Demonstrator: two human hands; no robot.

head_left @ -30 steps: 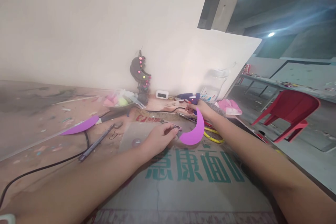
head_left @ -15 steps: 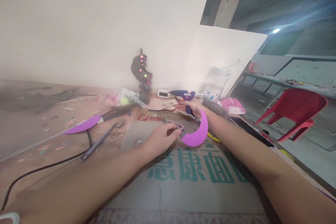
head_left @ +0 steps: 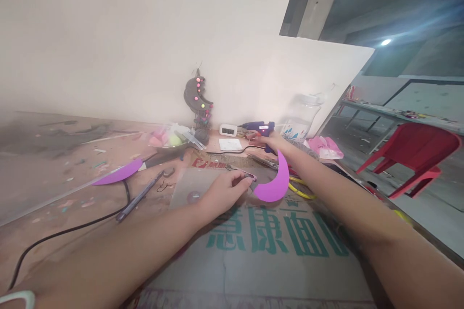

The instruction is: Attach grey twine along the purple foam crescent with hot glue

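Observation:
Between the thumb and fingers of my left hand [head_left: 232, 190] is one end of a purple crescent [head_left: 273, 187], held above a sheet with green printed characters [head_left: 224, 270]. My right hand [head_left: 270, 141] is farther back, at the handle of a blue glue gun [head_left: 264, 129] with a small red light on its side. The crescent's upper tip overlaps my right wrist in the view. Scissors with yellow handles [head_left: 302, 192] lie below my right forearm. A white digital timer [head_left: 228, 130] stands left of the glue gun, behind a white card [head_left: 230, 145].
A dark crescent ornament with coloured dots [head_left: 195, 96] leans against the white wall. At the left are a bowl of coloured pieces [head_left: 166, 141], a pen [head_left: 139, 197], a black cable [head_left: 68, 229] and another purple piece [head_left: 121, 174]. A clear jar [head_left: 302, 116] stands at the back right.
The fingers of my right hand have closed in around the glue gun's handle, and the gun has shifted slightly. My left hand still holds the crescent. The view has shifted a little.

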